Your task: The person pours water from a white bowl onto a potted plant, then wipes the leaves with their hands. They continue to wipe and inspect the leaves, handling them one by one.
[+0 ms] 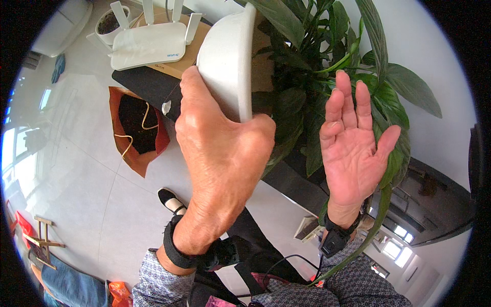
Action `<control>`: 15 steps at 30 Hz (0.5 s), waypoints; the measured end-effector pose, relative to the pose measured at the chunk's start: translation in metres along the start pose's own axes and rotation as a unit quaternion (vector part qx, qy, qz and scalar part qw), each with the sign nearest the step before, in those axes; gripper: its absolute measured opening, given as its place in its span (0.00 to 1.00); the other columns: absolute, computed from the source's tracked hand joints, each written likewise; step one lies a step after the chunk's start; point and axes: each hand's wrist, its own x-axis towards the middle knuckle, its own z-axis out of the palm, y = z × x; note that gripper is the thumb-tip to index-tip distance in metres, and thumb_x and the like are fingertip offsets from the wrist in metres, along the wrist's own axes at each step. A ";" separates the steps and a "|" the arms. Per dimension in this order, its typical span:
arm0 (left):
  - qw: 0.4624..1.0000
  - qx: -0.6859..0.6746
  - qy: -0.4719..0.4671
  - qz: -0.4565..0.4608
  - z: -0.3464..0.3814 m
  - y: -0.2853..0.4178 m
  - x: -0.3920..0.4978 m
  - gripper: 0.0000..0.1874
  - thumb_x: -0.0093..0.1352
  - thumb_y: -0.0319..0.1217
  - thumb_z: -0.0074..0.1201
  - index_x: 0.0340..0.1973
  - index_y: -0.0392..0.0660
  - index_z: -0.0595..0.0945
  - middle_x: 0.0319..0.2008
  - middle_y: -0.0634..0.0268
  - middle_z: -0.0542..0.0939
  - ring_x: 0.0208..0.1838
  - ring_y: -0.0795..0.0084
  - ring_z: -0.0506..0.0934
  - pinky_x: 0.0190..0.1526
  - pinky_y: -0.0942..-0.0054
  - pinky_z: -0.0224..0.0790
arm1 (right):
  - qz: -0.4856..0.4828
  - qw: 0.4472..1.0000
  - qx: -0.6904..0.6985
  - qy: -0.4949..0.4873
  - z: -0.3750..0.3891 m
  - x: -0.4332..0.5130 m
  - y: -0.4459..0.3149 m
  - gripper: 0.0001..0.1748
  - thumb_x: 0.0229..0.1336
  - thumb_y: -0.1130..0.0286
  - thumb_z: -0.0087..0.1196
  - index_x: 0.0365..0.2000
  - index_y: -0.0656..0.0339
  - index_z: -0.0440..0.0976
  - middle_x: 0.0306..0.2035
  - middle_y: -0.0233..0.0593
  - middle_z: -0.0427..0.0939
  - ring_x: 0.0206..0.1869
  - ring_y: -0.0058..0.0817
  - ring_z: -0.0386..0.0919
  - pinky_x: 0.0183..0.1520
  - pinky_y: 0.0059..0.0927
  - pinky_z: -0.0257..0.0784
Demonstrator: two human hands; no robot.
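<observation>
My left hand [222, 142] grips the lower end of a white bowl-shaped pot [225, 61], which is tilted on its side with its rim towards the right. The pot's inside is hidden from view. My right hand [351, 142] is raised palm up with its fingers apart and nothing in it, in front of the broad green leaves of a potted plant [333, 57]. A gap with dark leaves lies between the pot and my right hand. Both wrists wear black straps. Left of my left hand, a brown paper bag [165, 134] with cord handles holds dark soil [136, 126].
A white router [147, 46] with several antennas rests on a cardboard box [172, 69] at the dark table's end [142, 82]. Behind it is a white pot [109, 25] of soil. A wooden stool [46, 236] stands at lower left. A long leaf [368, 241] hangs over my right forearm.
</observation>
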 end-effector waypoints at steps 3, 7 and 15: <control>0.997 0.052 0.030 0.039 0.006 0.001 -0.005 0.28 0.52 0.22 0.56 0.50 0.31 0.73 0.36 0.57 0.81 0.37 0.69 0.78 0.42 0.73 0.72 | 0.000 1.000 0.001 -0.001 -0.001 -0.001 0.000 0.43 0.66 0.51 0.50 0.70 0.67 0.49 0.76 0.51 0.38 0.74 0.46 0.51 0.65 0.46 0.61; 0.993 0.082 0.047 0.073 0.011 0.001 -0.011 0.29 0.51 0.22 0.57 0.51 0.33 0.72 0.35 0.52 0.81 0.35 0.66 0.79 0.41 0.71 0.73 | -0.001 1.000 0.004 0.001 -0.001 -0.001 -0.001 0.43 0.66 0.51 0.50 0.70 0.67 0.49 0.76 0.51 0.38 0.74 0.46 0.51 0.65 0.46 0.61; 0.987 0.079 0.079 0.114 0.025 0.003 -0.020 0.32 0.50 0.20 0.57 0.53 0.33 0.69 0.35 0.48 0.81 0.36 0.60 0.80 0.42 0.66 0.75 | 0.003 1.000 -0.001 -0.003 -0.002 -0.001 -0.004 0.43 0.66 0.52 0.51 0.70 0.65 0.49 0.76 0.49 0.39 0.74 0.45 0.51 0.65 0.46 0.61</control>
